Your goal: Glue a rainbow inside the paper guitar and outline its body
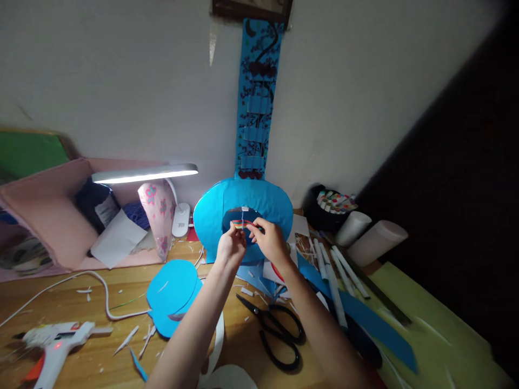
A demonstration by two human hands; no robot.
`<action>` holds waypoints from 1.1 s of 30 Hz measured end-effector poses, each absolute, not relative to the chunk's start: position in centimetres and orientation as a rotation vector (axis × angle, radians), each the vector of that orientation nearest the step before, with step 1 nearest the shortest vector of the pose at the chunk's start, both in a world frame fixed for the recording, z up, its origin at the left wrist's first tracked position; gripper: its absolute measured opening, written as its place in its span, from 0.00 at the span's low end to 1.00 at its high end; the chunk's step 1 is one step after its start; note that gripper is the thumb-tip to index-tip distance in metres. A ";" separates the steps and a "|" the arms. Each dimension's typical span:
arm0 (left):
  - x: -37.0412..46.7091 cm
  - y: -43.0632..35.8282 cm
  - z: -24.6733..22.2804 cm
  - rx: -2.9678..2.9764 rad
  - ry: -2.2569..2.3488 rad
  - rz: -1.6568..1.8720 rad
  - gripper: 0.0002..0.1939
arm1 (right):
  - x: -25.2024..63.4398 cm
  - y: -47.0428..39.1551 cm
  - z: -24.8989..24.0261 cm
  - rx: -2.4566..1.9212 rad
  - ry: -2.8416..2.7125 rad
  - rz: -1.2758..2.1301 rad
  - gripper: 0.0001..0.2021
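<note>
Upright against the wall stands a blue paper guitar shape [208,213], its decorated neck [255,102] rising above a round opening. In front of that opening, my left hand [232,249] pinches one end of a small bundle of coloured strands [240,224]. My right hand [267,236] has its fingers closed at the bundle's other end, on the right. A thin pale strip runs vertically behind the bundle. The exact fingertip contact is too small to make out.
Black scissors [279,329] lie between my forearms. A glue gun [60,346] rests at the lower left, near round blue paper [174,294]. White markers [332,281] and a black pot [318,208] are at right. A lit lamp [146,174] and pink box [36,210] stand left.
</note>
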State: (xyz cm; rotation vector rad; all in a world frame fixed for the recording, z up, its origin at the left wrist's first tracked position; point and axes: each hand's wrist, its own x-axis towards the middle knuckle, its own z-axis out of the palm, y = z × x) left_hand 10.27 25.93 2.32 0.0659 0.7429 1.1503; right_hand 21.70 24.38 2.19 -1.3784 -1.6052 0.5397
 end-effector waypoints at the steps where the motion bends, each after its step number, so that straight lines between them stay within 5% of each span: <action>1: 10.2 25.9 2.3 0.072 0.741 1.150 0.10 | 21.7 24.5 2.1 -1.368 -1.605 0.555 0.11; 33: 11.2 25.0 3.2 0.197 0.835 1.218 0.13 | 20.8 26.0 0.7 -1.034 -1.279 0.975 0.11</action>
